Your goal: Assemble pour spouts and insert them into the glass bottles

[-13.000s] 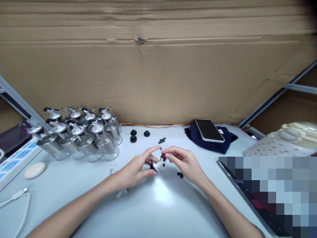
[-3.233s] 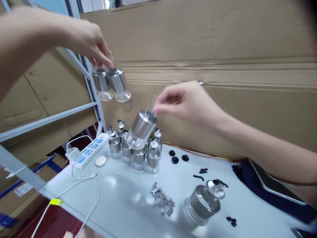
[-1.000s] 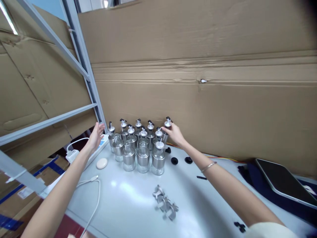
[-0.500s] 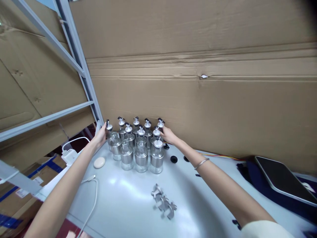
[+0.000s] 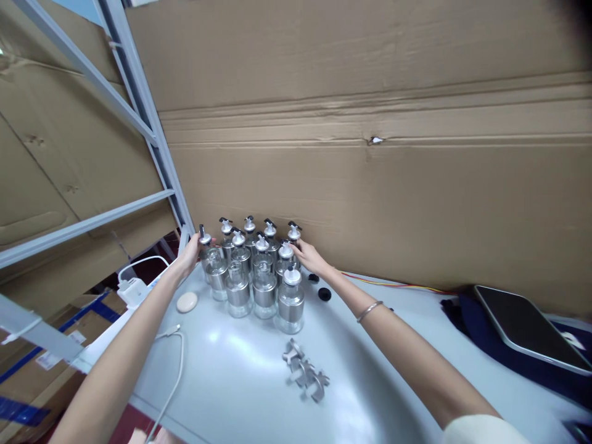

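Several glass bottles with metal bands stand close together on the table, most topped with silver pour spouts with black levers. My left hand [image 5: 189, 255] is curled around the leftmost spouted bottle [image 5: 205, 239]; its fingers are partly hidden behind the glass. At the group's right side, my right hand [image 5: 311, 256] grips the rear right bottle [image 5: 295, 233] near its neck, beside another spouted bottle [image 5: 285, 251]. In the front row are open-necked bottles [image 5: 238, 296] and one silver-capped bottle [image 5: 291, 311]. Loose silver metal pieces [image 5: 306, 372] lie in front.
A cardboard wall [image 5: 370, 203] rises right behind the bottles. On the left are a metal rack post [image 5: 161, 148], a white charger [image 5: 133, 291] with a cable, and a cream disc [image 5: 187, 302]. Black round pieces [image 5: 324, 294] and a tablet [image 5: 522, 327] lie to the right.
My right hand has moved slightly left, and the right rear bottles have shifted left with it, closer to the others. The front right capped bottle sits a little nearer. My left hand stays in place.
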A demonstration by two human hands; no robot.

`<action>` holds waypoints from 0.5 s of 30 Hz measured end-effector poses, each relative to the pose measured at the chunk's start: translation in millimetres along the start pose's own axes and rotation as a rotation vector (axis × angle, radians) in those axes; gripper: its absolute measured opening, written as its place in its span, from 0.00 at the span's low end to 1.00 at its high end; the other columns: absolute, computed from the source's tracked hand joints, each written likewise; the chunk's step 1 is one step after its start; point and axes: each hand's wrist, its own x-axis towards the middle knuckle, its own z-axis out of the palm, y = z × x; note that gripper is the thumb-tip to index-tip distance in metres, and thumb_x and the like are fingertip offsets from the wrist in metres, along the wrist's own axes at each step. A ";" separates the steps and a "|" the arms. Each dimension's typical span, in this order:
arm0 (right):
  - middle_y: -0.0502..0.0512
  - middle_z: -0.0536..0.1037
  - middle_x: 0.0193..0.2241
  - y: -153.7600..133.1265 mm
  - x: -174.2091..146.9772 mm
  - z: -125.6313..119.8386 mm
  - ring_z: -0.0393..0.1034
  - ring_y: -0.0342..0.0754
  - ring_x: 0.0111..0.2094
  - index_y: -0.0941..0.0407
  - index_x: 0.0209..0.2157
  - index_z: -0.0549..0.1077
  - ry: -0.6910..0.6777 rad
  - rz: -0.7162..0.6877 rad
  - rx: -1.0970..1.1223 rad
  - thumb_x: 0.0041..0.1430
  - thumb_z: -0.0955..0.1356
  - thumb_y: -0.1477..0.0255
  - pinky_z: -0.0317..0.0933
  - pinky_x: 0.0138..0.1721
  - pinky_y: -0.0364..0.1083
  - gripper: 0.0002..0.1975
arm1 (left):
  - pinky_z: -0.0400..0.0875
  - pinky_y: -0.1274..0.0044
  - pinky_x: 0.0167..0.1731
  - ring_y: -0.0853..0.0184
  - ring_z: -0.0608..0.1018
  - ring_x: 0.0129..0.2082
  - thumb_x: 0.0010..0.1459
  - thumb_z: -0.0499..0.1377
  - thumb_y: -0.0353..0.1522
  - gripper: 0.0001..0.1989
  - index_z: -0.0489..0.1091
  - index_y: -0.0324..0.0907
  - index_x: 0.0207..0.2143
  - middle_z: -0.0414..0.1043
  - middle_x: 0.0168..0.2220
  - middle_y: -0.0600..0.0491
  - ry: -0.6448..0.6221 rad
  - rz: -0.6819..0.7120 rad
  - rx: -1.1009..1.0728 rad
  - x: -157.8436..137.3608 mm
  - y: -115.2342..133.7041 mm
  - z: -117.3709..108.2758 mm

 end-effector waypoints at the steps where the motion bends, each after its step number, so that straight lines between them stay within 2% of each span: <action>1: 0.58 0.72 0.48 3.3 -4.2 -0.4 0.71 0.51 0.44 0.58 0.50 0.68 0.015 0.007 -0.014 0.63 0.65 0.68 0.68 0.43 0.54 0.15 | 0.64 0.74 0.29 0.54 0.77 0.34 0.58 0.44 0.47 0.24 0.73 0.42 0.38 0.78 0.35 0.44 -0.003 -0.003 0.003 -0.5 0.1 0.0; 4: 0.58 0.71 0.49 18.6 -26.3 -4.7 0.70 0.51 0.45 0.58 0.51 0.67 0.048 0.038 -0.083 0.63 0.65 0.68 0.67 0.44 0.55 0.16 | 0.64 0.74 0.28 0.54 0.77 0.34 0.60 0.40 0.50 0.29 0.73 0.40 0.36 0.78 0.32 0.44 -0.004 -0.010 0.006 -0.7 -0.2 -0.6; 6: 0.58 0.72 0.48 29.1 -44.6 -8.2 0.70 0.51 0.45 0.58 0.49 0.69 0.012 0.045 -0.140 0.63 0.65 0.68 0.67 0.45 0.54 0.14 | 0.63 0.75 0.28 0.55 0.76 0.34 0.61 0.39 0.50 0.31 0.73 0.38 0.35 0.78 0.30 0.44 -0.011 -0.011 -0.001 -0.5 -0.6 0.0; 10: 0.57 0.72 0.48 41.2 -70.9 -15.3 0.70 0.50 0.45 0.58 0.47 0.70 -0.098 0.042 -0.229 0.63 0.65 0.68 0.66 0.46 0.55 0.13 | 0.63 0.77 0.27 0.59 0.76 0.32 0.62 0.44 0.44 0.25 0.73 0.35 0.36 0.77 0.27 0.48 -0.048 0.008 -0.050 -2.6 -1.2 6.9; 15: 0.57 0.72 0.48 43.6 -77.4 -31.3 0.70 0.50 0.45 0.57 0.48 0.69 -0.078 0.135 -0.222 0.63 0.65 0.68 0.66 0.45 0.54 0.13 | 0.66 0.77 0.24 0.62 0.76 0.28 0.62 0.46 0.42 0.21 0.73 0.36 0.37 0.76 0.27 0.50 -0.087 0.010 -0.150 -8.4 -4.5 18.4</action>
